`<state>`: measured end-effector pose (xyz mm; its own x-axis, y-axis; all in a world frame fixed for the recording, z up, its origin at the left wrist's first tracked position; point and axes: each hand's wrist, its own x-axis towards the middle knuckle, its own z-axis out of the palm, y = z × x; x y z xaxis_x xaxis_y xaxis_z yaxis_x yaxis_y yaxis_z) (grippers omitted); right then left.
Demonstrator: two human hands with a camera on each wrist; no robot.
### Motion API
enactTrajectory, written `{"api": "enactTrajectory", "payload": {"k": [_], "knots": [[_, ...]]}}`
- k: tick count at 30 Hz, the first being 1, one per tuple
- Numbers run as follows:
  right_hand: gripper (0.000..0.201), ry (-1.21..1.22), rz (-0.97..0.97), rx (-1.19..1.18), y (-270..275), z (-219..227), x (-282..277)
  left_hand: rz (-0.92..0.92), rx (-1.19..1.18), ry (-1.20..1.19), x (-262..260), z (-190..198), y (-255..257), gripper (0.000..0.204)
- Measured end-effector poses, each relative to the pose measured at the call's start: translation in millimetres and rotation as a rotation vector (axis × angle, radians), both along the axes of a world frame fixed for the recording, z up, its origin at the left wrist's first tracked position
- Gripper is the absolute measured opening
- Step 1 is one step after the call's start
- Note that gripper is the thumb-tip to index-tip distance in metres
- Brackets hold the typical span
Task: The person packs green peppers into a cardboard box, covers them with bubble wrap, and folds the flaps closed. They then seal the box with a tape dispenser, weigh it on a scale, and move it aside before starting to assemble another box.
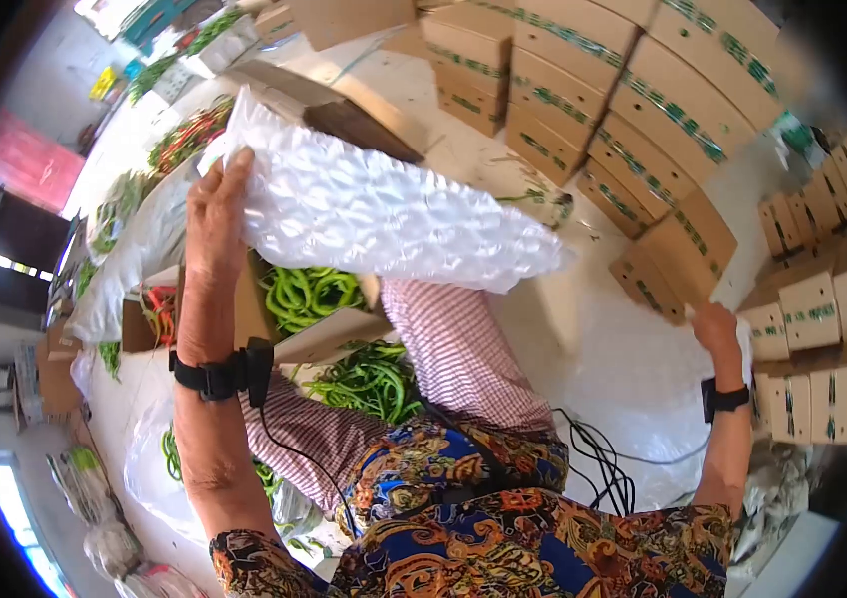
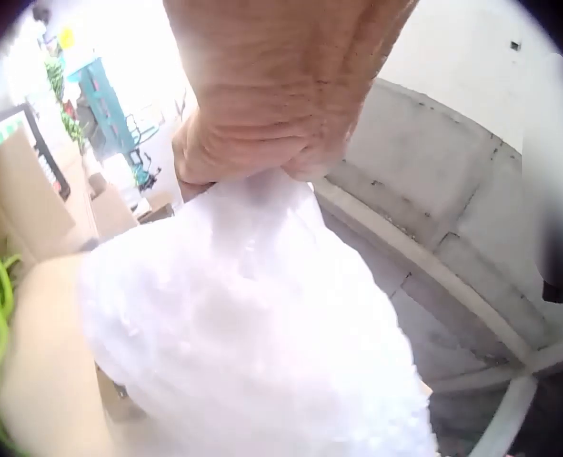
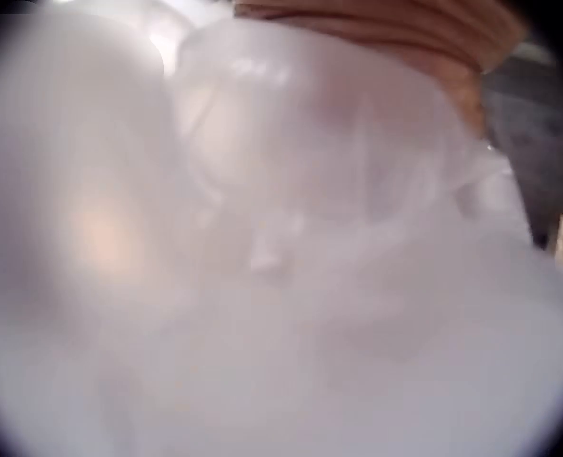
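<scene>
Left fingers (image 1: 212, 183) pinch puffy, translucent bubble wrap (image 1: 384, 204); right fingers (image 1: 714, 325) curl, apparently round cloudy film (image 1: 633, 384).

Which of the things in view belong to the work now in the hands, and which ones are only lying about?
Belong to the job:
Bubble wrap, held up by the left hand
Clear plastic, gripped by the right hand
Probably the open box of green peppers

Apparently just lying about:
Stacked cartons
Red peppers
</scene>
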<state>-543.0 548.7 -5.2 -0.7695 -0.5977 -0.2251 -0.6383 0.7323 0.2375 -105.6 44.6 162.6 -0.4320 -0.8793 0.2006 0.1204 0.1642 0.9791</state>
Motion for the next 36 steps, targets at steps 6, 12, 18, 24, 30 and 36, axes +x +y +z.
{"api": "enactTrajectory", "payload": {"k": [6,12,18,24,30,36], "knots": [[0.063,-0.354,0.315,-0.898,-163,116,113,0.050,-0.411,-0.347,6,43,16,0.029],[0.056,-1.390,0.377,-0.899,-314,182,240,0.051,-0.503,-0.081,-26,59,45,0.049],[0.055,-2.032,0.051,-1.218,-393,135,267,0.236,-0.168,0.054,30,-15,36,0.103],[0.065,-2.334,-0.021,-1.045,-429,88,302,-0.007,0.125,0.123,44,-65,39,0.100],[0.057,-1.970,0.077,-1.043,-443,56,297,-0.050,0.029,-0.077,5,-76,34,0.084],[0.050,-1.354,0.279,-1.105,-420,76,286,-0.024,-0.082,-0.249,0,-100,32,0.070]]}}
